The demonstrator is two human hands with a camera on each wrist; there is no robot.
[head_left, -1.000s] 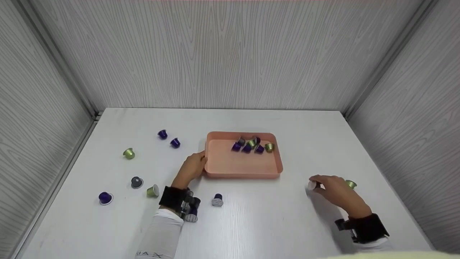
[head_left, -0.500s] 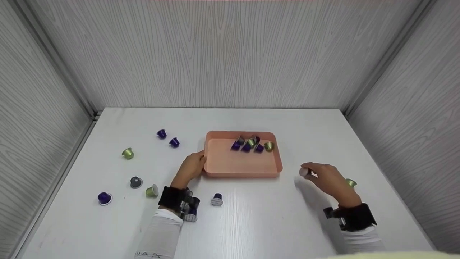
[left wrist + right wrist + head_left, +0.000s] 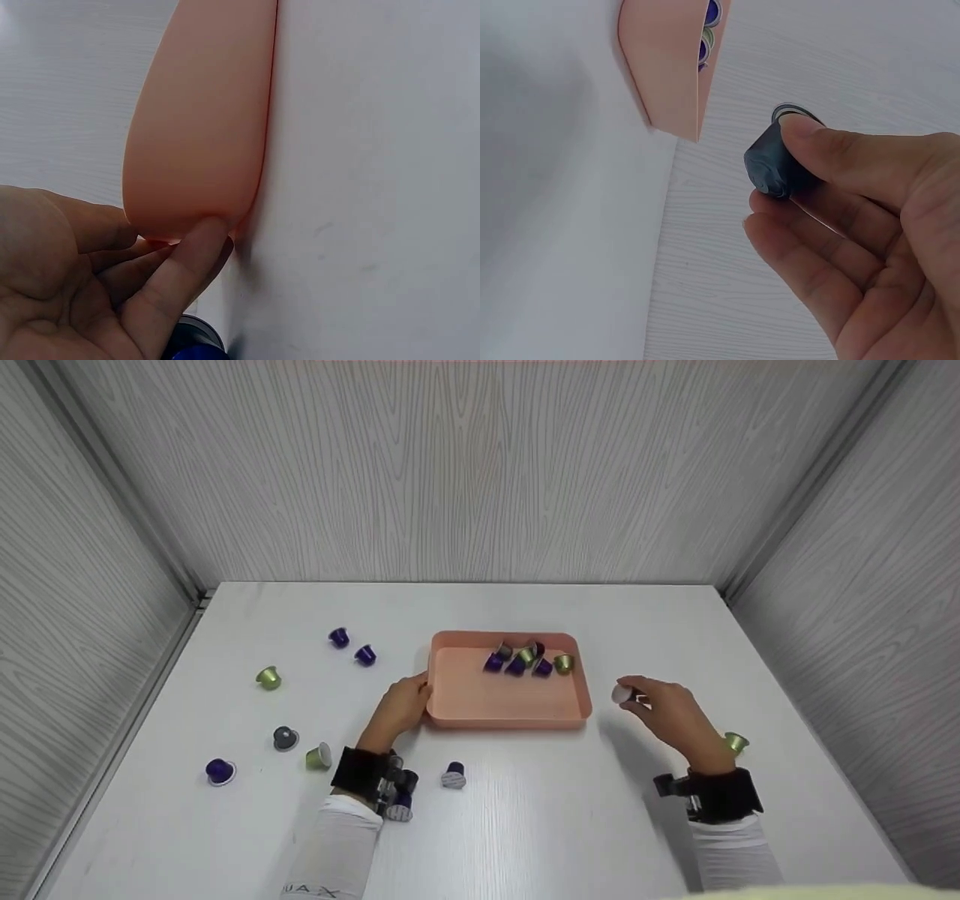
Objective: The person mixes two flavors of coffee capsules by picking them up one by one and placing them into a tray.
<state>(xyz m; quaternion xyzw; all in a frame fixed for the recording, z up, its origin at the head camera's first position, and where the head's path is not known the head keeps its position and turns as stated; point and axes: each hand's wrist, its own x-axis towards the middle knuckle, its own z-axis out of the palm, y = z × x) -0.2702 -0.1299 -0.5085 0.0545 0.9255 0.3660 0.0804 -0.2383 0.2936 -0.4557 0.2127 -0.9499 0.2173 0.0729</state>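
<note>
My left hand holds the left side of a shallow pink tray; in the left wrist view, thumb and fingers meet the tray's outer corner. Several purple, green and dark coffee capsules lie inside, toward its back right. To the right of the tray, my right hand pinches a dark coffee capsule between thumb and fingers. Its pale lid faces left in the head view. A green capsule lies on the table, partly behind the right wrist.
On the table's left stand or lie purple capsules, a grey one and green ones. Capsules also sit beside the left wrist strap, partly covered. Another capsule lies before the tray. Grained panels enclose the table.
My right hand has lifted the dark capsule and carried it left and away from me, closer to the tray. The left hand and the tray have stayed in place.
</note>
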